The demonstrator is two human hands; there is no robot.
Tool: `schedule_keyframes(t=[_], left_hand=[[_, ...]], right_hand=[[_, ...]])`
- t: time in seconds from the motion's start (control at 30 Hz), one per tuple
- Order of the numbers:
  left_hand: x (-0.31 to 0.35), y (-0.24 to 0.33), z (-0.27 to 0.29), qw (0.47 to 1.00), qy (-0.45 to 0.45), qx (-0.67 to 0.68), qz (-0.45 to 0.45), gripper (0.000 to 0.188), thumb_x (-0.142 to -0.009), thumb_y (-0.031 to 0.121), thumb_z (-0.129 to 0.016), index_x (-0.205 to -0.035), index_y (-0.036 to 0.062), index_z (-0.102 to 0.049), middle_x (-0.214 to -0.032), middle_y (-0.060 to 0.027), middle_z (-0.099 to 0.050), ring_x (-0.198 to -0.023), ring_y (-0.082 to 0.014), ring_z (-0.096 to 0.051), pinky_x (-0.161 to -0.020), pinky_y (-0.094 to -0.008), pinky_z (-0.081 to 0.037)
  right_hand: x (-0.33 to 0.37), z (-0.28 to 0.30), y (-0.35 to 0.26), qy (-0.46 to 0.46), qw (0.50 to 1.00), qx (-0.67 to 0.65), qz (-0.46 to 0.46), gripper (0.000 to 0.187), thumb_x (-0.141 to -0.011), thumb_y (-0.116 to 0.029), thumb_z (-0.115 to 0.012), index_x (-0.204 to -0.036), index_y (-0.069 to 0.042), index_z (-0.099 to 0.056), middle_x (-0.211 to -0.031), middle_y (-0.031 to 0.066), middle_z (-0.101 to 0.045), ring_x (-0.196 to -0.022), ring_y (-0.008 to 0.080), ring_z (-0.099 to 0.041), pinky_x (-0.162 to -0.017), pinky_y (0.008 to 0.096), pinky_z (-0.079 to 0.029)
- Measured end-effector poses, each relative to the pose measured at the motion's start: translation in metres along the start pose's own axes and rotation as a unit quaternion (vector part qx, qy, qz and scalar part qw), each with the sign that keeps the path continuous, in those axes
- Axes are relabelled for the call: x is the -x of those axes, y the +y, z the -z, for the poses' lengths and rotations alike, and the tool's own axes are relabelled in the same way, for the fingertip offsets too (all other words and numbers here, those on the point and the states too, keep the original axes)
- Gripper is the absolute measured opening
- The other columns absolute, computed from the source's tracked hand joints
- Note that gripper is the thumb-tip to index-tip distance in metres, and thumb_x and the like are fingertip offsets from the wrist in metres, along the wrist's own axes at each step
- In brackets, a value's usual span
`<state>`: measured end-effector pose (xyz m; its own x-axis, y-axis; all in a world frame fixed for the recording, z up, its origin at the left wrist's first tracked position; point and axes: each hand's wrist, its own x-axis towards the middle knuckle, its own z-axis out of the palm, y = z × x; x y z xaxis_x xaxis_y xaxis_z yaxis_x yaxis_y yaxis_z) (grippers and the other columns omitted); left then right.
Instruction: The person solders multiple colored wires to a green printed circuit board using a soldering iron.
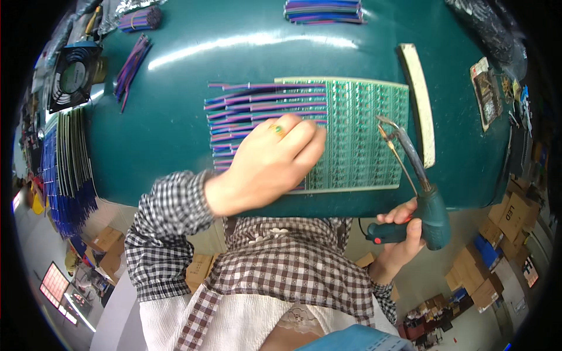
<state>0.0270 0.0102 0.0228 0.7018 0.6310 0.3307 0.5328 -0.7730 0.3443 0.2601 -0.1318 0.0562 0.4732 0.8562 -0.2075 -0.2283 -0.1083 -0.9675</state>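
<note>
My left hand [274, 161] is curled over the left half of a green circuit board panel [357, 140], fingers bent together and the fingertips hidden beneath it. Rows of blue and purple wires [234, 114] stick out from the panel's left side, and the hand covers some of them. My right hand [404, 237] is wrapped round the handle of a dark green soldering gun [433, 219]. The gun's bent metal tube and a thin brass-coloured rod reach up over the right part of the panel, their tips close together.
A cream strip [420, 105] lies right of the panel. At the left are a black fan [73, 76], a loose wire bunch [132, 67] and a tied bundle [140, 19]. More wires [325, 10] lie at the far edge. Wired strips [70, 169] overhang the left edge. A packet [486, 93] lies right.
</note>
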Motion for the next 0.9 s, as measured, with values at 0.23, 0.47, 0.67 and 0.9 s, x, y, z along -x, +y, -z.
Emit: schedule_keyframes(t=[0.23,0.47,0.67,0.9], left_hand=[[-0.078,-0.086,0.017,0.992,0.072,0.078,0.072,0.020,-0.078,0.002,-0.066,-0.097,0.0048,-0.066,-0.102,-0.0123,-0.063,-0.094,-0.0323,-0.063,-0.079,-0.0384,-0.052],[-0.078,-0.097,-0.010,0.991,0.097,0.029,0.092,0.009,-0.080,0.003,-0.066,-0.084,0.0055,-0.058,-0.087,-0.0102,-0.057,-0.079,-0.0310,-0.060,-0.067,-0.0384,-0.049],[-0.078,-0.093,0.006,0.989,0.116,-0.078,0.045,0.011,-0.078,0.007,-0.062,-0.086,0.0088,-0.054,-0.077,-0.0057,-0.054,-0.072,-0.0263,-0.058,-0.062,-0.0378,-0.048],[-0.057,-0.072,0.012,0.989,0.046,-0.138,0.015,0.016,-0.073,0.007,-0.062,-0.087,0.0092,-0.055,-0.076,-0.0066,-0.053,-0.072,-0.0254,-0.058,-0.063,-0.0384,-0.048]], right_hand=[[-0.020,0.030,0.006,-0.021,0.997,-0.072,0.013,0.037,-0.094,-0.028,-0.058,-0.112,0.004,-0.050,-0.079,0.0095,-0.055,-0.070,0.0207,-0.061,-0.063,0.0392,-0.060],[-0.019,0.039,0.007,-0.014,0.995,-0.096,0.012,0.040,-0.094,-0.031,-0.059,-0.111,0.003,-0.049,-0.078,0.0094,-0.055,-0.068,0.0202,-0.060,-0.060,0.0382,-0.059],[-0.025,0.041,0.009,-0.010,0.998,-0.066,-0.003,0.038,-0.097,-0.034,-0.055,-0.114,-0.002,-0.047,-0.078,0.0049,-0.054,-0.070,0.0150,-0.057,-0.062,0.0332,-0.057],[-0.022,0.042,0.010,-0.015,0.998,-0.064,-0.006,0.038,-0.097,-0.034,-0.056,-0.114,-0.002,-0.047,-0.079,0.0048,-0.054,-0.071,0.0153,-0.057,-0.062,0.0334,-0.057]])
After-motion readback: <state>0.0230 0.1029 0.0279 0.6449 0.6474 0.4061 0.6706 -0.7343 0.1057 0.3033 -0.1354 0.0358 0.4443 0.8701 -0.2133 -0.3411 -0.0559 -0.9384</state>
